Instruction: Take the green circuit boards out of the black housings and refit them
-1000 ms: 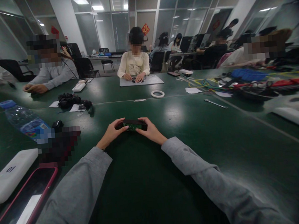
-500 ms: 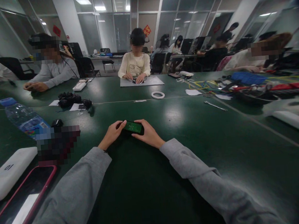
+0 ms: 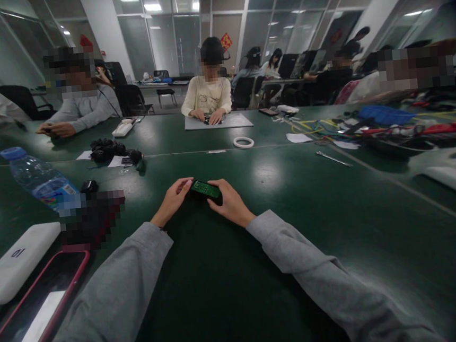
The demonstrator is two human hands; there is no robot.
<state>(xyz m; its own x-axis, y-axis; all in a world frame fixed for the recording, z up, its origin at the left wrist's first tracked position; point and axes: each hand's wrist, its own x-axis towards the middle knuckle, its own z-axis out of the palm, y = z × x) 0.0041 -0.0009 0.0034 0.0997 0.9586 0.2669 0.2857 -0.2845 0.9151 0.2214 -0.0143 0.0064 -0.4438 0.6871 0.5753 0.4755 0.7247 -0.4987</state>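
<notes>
While the right hand gripped the right end of a black-edged green circuit board, its fingers curled around the far edge and its thumb at the near one, the left hand met the opposite end with its thumb and fingertips; whether those left fingers pinched the corner or only touched it could not be told. The board sat between the two hands, in front of the wearer and over the green table, its green face turned up and toward the camera and its left end farther away than its right. Grey sleeves covered both forearms. On the left of the table lay a white power bank and, just beside it on the near side, a phone in a red case, with a pale reflection across its screen. Farther back were a blue-capped plastic bottle and a small black object close to it. Beyond the hands lay a white ring, with a metal wrench off to the right. Across the table, a person in a cream top bent over a grey board, both hands on a small dark item.
</notes>
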